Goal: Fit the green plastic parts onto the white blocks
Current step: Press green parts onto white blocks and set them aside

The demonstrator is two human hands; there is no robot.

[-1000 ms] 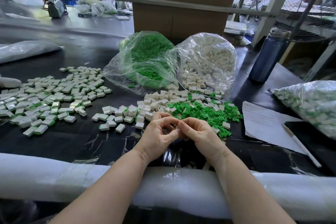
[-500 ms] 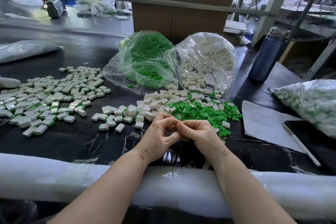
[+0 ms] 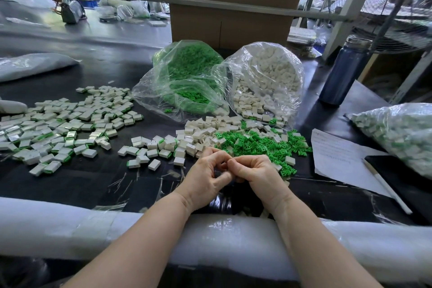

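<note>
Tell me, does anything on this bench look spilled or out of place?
Mostly no. The two clear bags lie on their sides with mouths open, so green parts and white blocks have poured out and mixed near the hands. One green part lies alone by the green bag. It looks like working mess, not damage.

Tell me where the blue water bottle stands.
In the head view, the blue water bottle stands upright at the far right of the black table, right of the bag of white blocks.
</note>
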